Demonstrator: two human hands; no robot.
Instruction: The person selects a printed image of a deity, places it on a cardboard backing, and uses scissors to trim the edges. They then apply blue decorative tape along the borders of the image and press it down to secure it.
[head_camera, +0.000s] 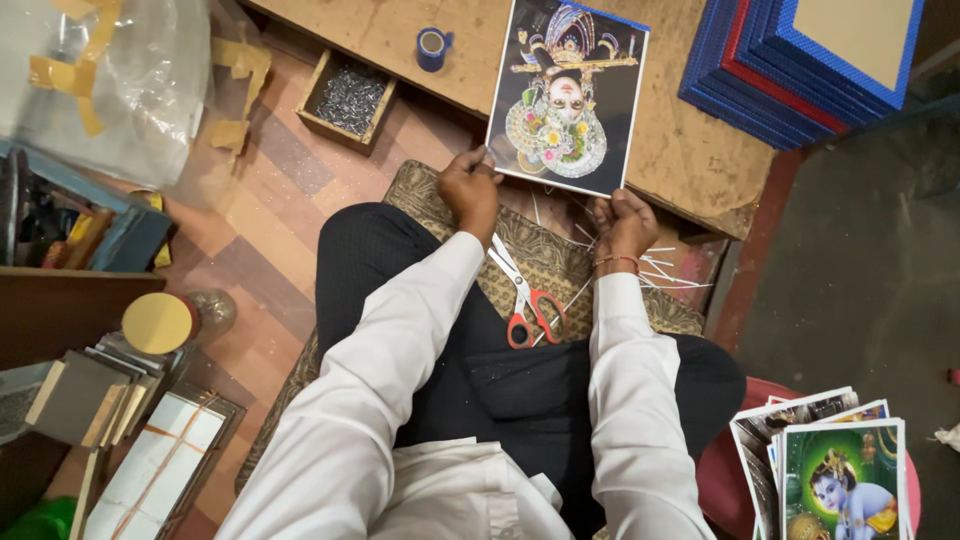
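Both hands are on the print (568, 95) now: the left hand (470, 187) pinches its lower left corner, fingers closed on the edge, and the right hand (622, 222) grips the lower right corner the same way. The print, a glossy picture of an ornate figure on a dark ground, lies partly on the low wooden bench (690, 150) with its near edge lifted toward the lap. The scissors (525, 300), red-handled, lie unused on the patterned mat (560, 262) between the forearms. Thin white strips (668, 272) are scattered just beside the right wrist, so trimming looks at least partly done; nothing is mounted yet, judging by the stack of blue and red frames (800, 60) sitting well apart on the bench's far right. More prints (835, 470) wait in a pile at lower right. A small blue tape roll (433, 47) stands near the print's top left, a tray of nails (349, 98) beside it on the floor. The frame stack and the pile are cut off by the picture's edge. Whether every edge of the print is trimmed, I can't tell.
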